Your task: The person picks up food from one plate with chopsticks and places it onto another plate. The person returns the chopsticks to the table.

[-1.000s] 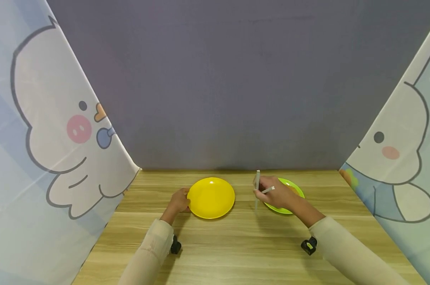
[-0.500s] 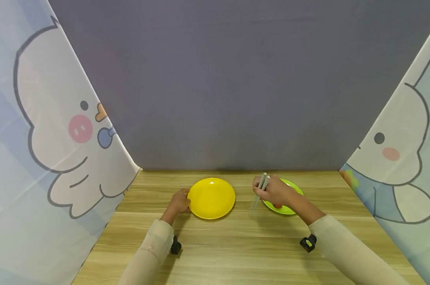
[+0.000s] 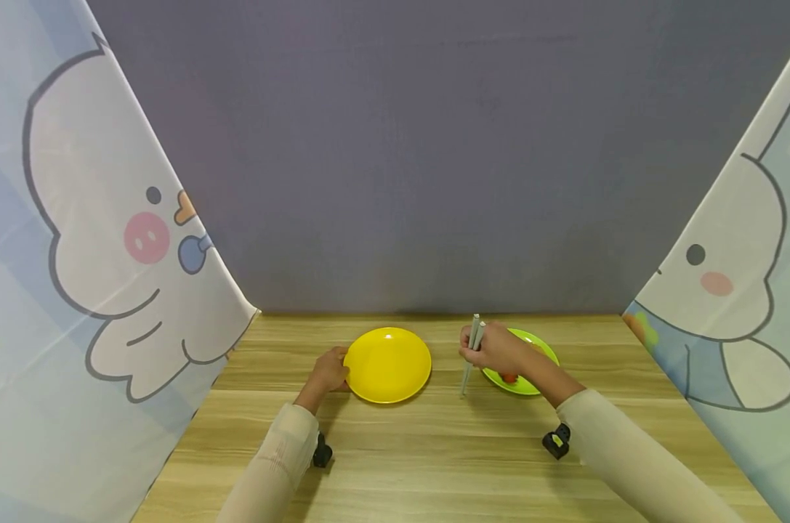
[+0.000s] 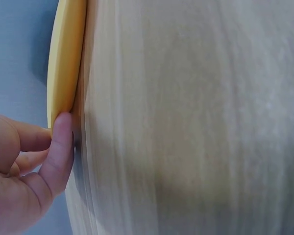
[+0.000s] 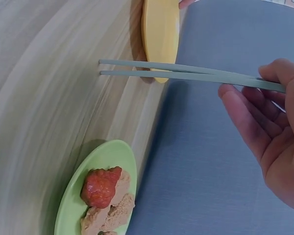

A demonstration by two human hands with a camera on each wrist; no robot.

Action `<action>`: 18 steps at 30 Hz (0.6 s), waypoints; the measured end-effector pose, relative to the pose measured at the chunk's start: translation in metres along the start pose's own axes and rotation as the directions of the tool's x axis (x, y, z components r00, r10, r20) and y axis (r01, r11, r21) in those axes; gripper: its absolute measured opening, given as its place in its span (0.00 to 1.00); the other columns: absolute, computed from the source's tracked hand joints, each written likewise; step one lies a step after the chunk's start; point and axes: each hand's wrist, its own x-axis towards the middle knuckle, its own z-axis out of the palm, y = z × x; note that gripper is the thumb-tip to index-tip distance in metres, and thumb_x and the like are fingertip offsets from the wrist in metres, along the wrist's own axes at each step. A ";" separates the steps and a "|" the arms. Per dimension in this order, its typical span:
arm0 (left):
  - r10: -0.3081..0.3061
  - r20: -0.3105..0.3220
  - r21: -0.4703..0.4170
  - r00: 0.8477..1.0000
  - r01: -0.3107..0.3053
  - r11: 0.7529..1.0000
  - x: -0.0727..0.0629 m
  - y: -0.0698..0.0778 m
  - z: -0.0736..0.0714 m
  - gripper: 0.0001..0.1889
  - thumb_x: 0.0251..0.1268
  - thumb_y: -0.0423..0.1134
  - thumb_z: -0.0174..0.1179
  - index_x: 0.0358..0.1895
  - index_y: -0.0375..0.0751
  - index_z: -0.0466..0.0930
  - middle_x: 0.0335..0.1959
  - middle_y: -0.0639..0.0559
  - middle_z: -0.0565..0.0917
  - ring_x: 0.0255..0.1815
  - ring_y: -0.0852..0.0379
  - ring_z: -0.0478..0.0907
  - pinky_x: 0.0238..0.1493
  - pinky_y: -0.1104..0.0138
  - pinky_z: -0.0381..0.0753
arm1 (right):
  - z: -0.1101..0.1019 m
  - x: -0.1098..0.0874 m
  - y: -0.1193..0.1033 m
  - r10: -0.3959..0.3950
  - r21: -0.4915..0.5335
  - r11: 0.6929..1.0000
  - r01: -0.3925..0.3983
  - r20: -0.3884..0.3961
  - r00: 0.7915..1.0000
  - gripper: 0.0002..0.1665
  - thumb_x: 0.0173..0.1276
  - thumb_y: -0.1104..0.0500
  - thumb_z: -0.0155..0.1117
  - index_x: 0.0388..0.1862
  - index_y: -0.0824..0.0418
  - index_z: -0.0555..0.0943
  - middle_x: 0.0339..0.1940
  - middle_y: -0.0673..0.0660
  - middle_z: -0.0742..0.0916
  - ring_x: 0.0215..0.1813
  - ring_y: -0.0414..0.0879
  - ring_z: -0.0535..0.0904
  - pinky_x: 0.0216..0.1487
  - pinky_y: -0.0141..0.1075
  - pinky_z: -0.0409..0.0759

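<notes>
My left hand [image 3: 330,369] pinches the left rim of a round yellow plate [image 3: 387,365] between thumb and fingers, as the left wrist view shows up close. A pair of pale grey-green chopsticks [image 5: 181,72] is held in my right hand [image 3: 493,347], tips pointing down, close together, with nothing between them. Behind and partly under that hand lies a light green plate [image 3: 528,391]. On it the right wrist view shows a glossy red piece of food [image 5: 101,187] and several light brown pieces [image 5: 118,211]. My right forearm covers part of this plate in the head view.
Both plates lie on a wood-grain table [image 3: 395,465]. A grey panel [image 3: 395,160] rises at its back edge. Printed cloth walls [image 3: 54,407] stand to the left and right.
The chopsticks were spread apart, then came together and now stand nearly parallel. My right hand has shifted slightly left, and the red piece shows more. My left hand and the yellow plate stay put.
</notes>
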 end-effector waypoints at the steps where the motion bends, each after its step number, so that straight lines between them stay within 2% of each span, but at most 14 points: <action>1: -0.004 0.002 -0.002 1.000 0.004 1.000 0.000 0.000 0.000 0.26 0.60 0.24 0.55 0.65 0.34 0.77 0.59 0.34 0.83 0.57 0.36 0.80 0.63 0.45 0.81 | 0.000 0.001 0.000 0.001 0.003 1.000 -0.001 0.010 1.000 0.09 0.69 0.60 0.65 0.28 0.52 0.77 0.15 0.40 0.79 0.19 0.28 0.72 0.23 0.25 0.71; 5: -0.021 0.014 -0.015 1.000 0.022 1.000 0.000 0.000 -0.001 0.26 0.62 0.25 0.56 0.67 0.33 0.75 0.58 0.33 0.83 0.52 0.40 0.82 0.57 0.49 0.85 | -0.001 0.003 0.000 0.006 0.029 1.000 -0.008 0.054 0.999 0.09 0.70 0.60 0.65 0.29 0.52 0.78 0.15 0.40 0.80 0.18 0.29 0.73 0.23 0.26 0.73; 9: -0.044 0.032 -0.047 0.999 0.046 0.998 0.000 0.000 -0.001 0.26 0.65 0.25 0.56 0.68 0.33 0.73 0.58 0.31 0.83 0.43 0.45 0.85 0.42 0.57 0.90 | -0.002 0.003 0.000 0.001 0.070 0.998 -0.008 0.088 0.996 0.09 0.70 0.61 0.64 0.29 0.54 0.78 0.17 0.42 0.81 0.19 0.32 0.77 0.22 0.27 0.78; 12: -0.054 0.041 -0.064 0.998 0.057 0.996 0.000 0.001 -0.001 0.26 0.67 0.25 0.55 0.69 0.32 0.71 0.58 0.30 0.82 0.37 0.49 0.85 0.34 0.62 0.89 | -0.002 0.003 0.001 0.005 0.083 0.996 -0.013 0.091 0.996 0.10 0.71 0.61 0.63 0.28 0.53 0.78 0.18 0.45 0.82 0.20 0.35 0.79 0.23 0.28 0.80; 15: -0.050 0.037 -0.069 0.998 0.052 0.996 0.000 0.001 0.000 0.26 0.67 0.25 0.55 0.69 0.32 0.72 0.57 0.30 0.82 0.36 0.49 0.85 0.33 0.63 0.89 | -0.003 0.002 0.002 0.026 0.101 0.994 -0.033 0.072 0.997 0.09 0.73 0.62 0.62 0.30 0.54 0.78 0.20 0.48 0.84 0.21 0.39 0.81 0.23 0.29 0.81; 18: -0.038 0.024 -0.054 0.999 0.039 0.998 -0.001 0.001 0.000 0.26 0.66 0.25 0.56 0.68 0.32 0.73 0.56 0.31 0.83 0.40 0.46 0.85 0.37 0.60 0.90 | -0.004 0.000 0.005 0.075 0.153 0.985 -0.080 0.039 0.996 0.09 0.75 0.62 0.59 0.32 0.54 0.78 0.23 0.52 0.84 0.23 0.45 0.83 0.24 0.31 0.83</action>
